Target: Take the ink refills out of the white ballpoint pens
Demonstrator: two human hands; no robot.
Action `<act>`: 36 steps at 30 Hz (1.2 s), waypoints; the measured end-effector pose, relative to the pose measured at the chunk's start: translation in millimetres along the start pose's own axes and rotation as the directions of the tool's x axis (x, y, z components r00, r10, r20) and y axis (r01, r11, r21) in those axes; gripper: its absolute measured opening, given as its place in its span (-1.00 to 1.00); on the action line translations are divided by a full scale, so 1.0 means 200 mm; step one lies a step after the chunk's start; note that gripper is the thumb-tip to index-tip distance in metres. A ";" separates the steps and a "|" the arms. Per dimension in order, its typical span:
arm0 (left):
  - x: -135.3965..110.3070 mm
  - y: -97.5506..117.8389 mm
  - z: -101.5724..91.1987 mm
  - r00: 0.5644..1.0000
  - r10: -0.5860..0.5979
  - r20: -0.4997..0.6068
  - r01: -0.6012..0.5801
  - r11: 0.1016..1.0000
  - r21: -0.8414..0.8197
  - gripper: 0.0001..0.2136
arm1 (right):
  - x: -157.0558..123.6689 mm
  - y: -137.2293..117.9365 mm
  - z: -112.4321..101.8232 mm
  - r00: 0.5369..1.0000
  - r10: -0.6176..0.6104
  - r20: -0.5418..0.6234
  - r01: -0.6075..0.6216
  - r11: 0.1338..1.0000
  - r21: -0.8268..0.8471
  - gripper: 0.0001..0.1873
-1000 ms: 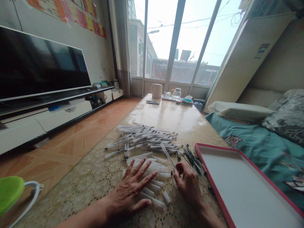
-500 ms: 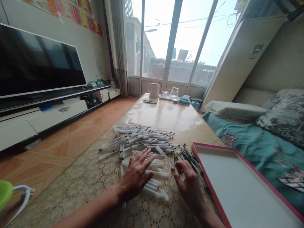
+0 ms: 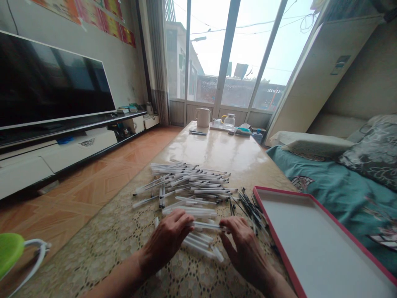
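Note:
My left hand (image 3: 169,238) and my right hand (image 3: 240,240) hold one clear pen barrel (image 3: 206,226) level between them, each pinching an end. They hover just above a near heap of clear pen barrels (image 3: 198,242) on the lace-covered table (image 3: 124,244). A larger pile of white pens (image 3: 189,182) lies farther out. Thin black refills (image 3: 248,205) are scattered to the right of my right hand.
A red-rimmed white tray (image 3: 310,244) lies at the table's right. A white jug (image 3: 203,117), glass teapot and tea things stand at the far end. A TV and low cabinet are on the left, a teal-covered sofa on the right, a green object at bottom left.
My left hand, flat and spread on the barrels before, has curled and taken one end of the barrel. The barrel my right hand held slanted upward now lies level between both hands.

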State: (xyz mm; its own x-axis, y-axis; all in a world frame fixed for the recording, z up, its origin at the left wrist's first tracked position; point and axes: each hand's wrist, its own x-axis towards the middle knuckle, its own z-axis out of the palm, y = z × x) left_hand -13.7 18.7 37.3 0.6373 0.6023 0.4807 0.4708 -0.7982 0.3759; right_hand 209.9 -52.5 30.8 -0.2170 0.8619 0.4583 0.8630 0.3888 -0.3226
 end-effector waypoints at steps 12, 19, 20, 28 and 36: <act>-0.02 0.04 0.03 0.933 0.358 0.043 -0.359 0.913 0.194 -0.87 | -0.01 -0.08 0.02 0.963 -0.031 0.267 0.025 0.999 0.026 -0.68; -0.02 0.08 0.02 0.956 0.267 0.118 -0.279 0.955 0.099 -0.78 | -0.01 -0.07 0.01 0.973 -0.136 0.184 0.159 0.981 -0.113 -0.62; -0.02 0.09 0.02 0.966 0.225 0.128 -0.232 0.972 0.042 -0.77 | 0.00 -0.08 0.00 0.972 -0.158 0.171 0.182 0.973 -0.139 -0.64; 0.02 -0.03 -0.11 0.954 -0.272 0.128 0.299 0.837 -0.458 -0.60 | 0.00 0.10 -0.14 0.990 -0.072 -0.122 0.040 0.968 -0.247 -0.66; 0.02 -0.10 -0.02 0.964 -0.251 -0.090 0.242 0.965 -0.101 -0.72 | 0.02 0.07 -0.05 0.992 0.121 -0.033 -0.123 0.990 -0.066 -0.74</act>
State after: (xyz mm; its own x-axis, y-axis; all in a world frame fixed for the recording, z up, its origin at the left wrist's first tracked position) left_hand -23.0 37.3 35.9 0.4411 0.7820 0.4403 0.5469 -0.6232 0.5590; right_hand 225.1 -47.3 36.2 -0.0955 0.8914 0.4431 0.9113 0.2574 -0.3214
